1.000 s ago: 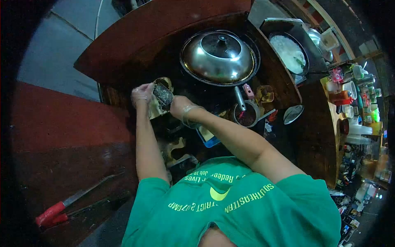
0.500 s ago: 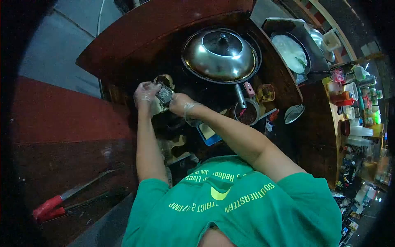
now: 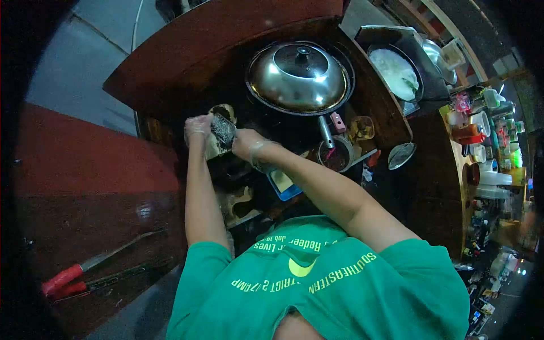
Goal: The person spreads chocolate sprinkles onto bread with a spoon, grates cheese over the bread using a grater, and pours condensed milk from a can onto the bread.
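Observation:
Both hands wear clear plastic gloves and meet over a food piece (image 3: pixel 213 148) with a pale surface and a dark patch at its far end. A flat metal grater (image 3: pixel 224 130) is held slanted above it. My right hand (image 3: pixel 250 144) is closed around the grater's near right end. At the grater's left edge, my left hand (image 3: pixel 198 127) has its fingers curled in; what they hold, if anything, is hidden. Below my right wrist, a blue tray (image 3: pixel 290 194) holds a pale yellow block (image 3: pixel 281 181), partly covered by the forearm.
A lidded pan (image 3: pixel 306 85) stands ahead, its handle pointing toward me. Beside it are a pot of dark contents (image 3: pixel 335 156), a pink object (image 3: pixel 338 122) and a strainer (image 3: pixel 402 156). Another pan (image 3: pixel 395 73) holds white food. Red-handled tongs (image 3: pixel 71 277) lie at left.
My left fingers have shifted slightly left off the grater's face, exposing more of it. The grater stays between both hands, and the whole view has shifted a little.

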Demonstrator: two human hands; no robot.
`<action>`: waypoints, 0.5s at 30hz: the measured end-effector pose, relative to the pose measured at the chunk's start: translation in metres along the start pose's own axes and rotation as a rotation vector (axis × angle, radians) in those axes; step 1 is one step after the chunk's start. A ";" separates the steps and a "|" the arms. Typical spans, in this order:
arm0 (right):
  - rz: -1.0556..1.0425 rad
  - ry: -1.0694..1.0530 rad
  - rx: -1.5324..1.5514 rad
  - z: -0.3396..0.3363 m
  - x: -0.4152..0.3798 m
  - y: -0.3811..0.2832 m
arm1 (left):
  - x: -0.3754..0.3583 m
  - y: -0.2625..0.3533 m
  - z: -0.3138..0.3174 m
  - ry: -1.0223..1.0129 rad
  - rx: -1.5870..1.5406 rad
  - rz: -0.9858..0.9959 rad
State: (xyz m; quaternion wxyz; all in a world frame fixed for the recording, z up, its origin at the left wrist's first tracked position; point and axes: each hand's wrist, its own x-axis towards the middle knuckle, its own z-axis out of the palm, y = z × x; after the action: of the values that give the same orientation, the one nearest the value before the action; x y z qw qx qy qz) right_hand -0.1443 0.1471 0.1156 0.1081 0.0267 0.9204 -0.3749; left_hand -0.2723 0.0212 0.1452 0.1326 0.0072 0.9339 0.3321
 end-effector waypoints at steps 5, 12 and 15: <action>0.130 -0.120 0.036 -0.080 -0.031 -0.040 | -0.008 -0.014 0.000 0.288 0.192 0.151; 0.092 -0.186 -0.171 -0.068 0.010 -0.022 | -0.078 -0.003 -0.014 0.309 0.277 0.168; 0.045 -0.198 -0.206 -0.082 -0.004 -0.028 | -0.130 -0.008 -0.003 0.206 0.174 0.272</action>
State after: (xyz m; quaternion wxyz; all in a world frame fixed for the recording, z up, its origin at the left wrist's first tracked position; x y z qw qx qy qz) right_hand -0.1589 0.1842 0.1931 0.2087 -0.0008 0.9380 -0.2767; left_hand -0.1468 0.0001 0.1742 -0.0109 0.1110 0.9580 0.2641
